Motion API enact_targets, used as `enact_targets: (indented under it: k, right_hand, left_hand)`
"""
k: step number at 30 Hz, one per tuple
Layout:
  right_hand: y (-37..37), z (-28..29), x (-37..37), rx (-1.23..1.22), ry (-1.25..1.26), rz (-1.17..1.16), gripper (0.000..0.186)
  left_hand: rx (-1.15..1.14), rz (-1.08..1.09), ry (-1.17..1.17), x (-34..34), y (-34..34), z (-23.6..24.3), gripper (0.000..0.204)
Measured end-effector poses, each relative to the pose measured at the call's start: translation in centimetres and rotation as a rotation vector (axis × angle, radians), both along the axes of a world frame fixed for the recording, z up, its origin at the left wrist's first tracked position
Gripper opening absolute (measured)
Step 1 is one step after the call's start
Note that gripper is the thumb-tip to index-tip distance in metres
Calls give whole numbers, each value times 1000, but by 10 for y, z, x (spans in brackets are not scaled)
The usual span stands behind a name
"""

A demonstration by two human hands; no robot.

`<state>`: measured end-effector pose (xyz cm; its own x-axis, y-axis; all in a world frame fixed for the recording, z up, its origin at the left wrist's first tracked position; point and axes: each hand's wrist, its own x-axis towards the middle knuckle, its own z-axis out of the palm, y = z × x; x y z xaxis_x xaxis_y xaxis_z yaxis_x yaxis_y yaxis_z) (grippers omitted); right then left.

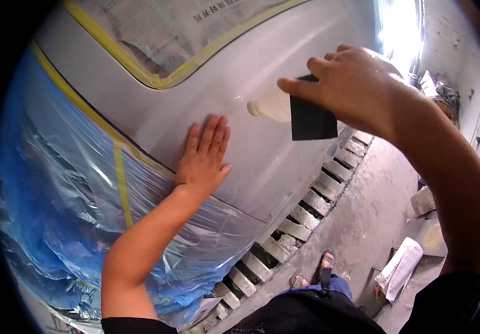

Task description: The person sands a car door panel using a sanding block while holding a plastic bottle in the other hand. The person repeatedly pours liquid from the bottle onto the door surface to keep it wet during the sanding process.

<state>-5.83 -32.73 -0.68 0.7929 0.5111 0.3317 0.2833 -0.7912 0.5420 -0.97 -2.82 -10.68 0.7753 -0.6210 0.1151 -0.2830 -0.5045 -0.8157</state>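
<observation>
My left hand [202,153] lies flat on the grey car body panel [156,125], fingers stretched and close together. Above the panel, to the right, my right hand [351,83] is closed round a black sheet [314,118] that looks like sandpaper. Behind the sheet a whitish plastic bottle [273,106] shows, its neck pointing left. It seems to be in the same hand, but the grip on it is hidden by the sheet and fingers.
Yellow tape [162,83] edges a window covered with newspaper [151,33]. Blue-tinted plastic film [84,222] drapes the vehicle at left. A slotted floor grating [295,228] runs below the panel. Papers [400,267] lie at lower right, near a bucket-like container [422,201].
</observation>
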Motion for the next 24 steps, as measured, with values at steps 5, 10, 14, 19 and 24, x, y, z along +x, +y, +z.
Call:
enact_targets:
  k: [5, 10, 14, 19, 24]
  right_hand:
    - [0, 0, -9, -23, -23, -43, 61]
    - [7, -17, -22, 40, 63, -17, 57]
    - [6, -22, -29, 109, 98, 16, 50]
    - [11, -3, -30, 62, 26, -46, 54]
    - [-4, -2, -13, 75, 119, -75, 54]
  left_hand:
    - [169, -73, -41, 26, -33, -45, 76]
    - [433, -76, 40, 24, -18, -107, 71]
    - [429, -114, 134, 0, 5, -97, 75]
    - [135, -122, 55, -13, 23, -9, 91]
    - [41, -61, 52, -16, 21, -8, 92]
